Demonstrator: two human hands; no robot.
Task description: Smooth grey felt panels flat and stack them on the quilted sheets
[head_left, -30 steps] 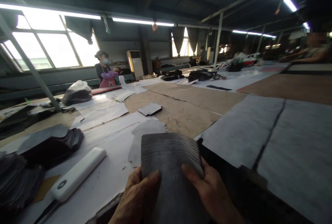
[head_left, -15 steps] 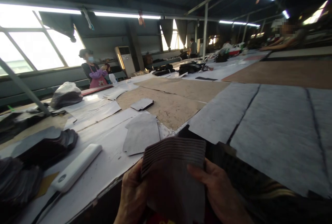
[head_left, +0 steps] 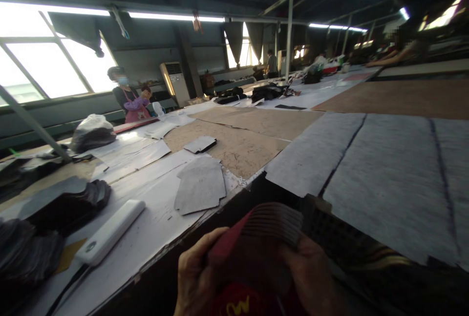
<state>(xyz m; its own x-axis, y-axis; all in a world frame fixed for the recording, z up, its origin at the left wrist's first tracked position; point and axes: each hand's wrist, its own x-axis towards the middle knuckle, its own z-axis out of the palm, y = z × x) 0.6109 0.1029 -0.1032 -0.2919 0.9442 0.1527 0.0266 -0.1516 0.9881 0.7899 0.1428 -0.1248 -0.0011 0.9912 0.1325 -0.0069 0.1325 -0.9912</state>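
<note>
- Between the two hands, at the near table edge: a stack (head_left: pixel 274 223) of thin, soft-looking dark sheets, bowed into a curve, edges fanned in fine ridges; reddish on its left side, lower part dim and blurred.
- Left hand (head_left: pixel 201 267) closed on the stack's left side; right hand (head_left: pixel 311 272) gripping its right edge, fingers partly lost in shadow.
- Below the stack, red cloth (head_left: pixel 223 301) with a yellow mark.
- Beyond the edge, a flat pale grey piece (head_left: pixel 201 186), notched and angular; farther off, a small block of layered pieces (head_left: pixel 200 144).
- To the left, a smooth white bar (head_left: pixel 113 233), round-cornered, dark cord at its near end; next to it, dark piles (head_left: pixel 69 203) with ragged, wavy layers.
- Table covering: white sheet (head_left: pixel 128 262), scuffed brown board (head_left: pixel 238 150); right, fibrous grey sheets (head_left: pixel 395 174) split by dark lines.
- Room: dim, strip lights (head_left: pixel 176 16), bright windows (head_left: pixel 47 62), a masked co-worker (head_left: pixel 132 98) in a pink apron across the table, another person (head_left: pixel 399 54) far right.
</note>
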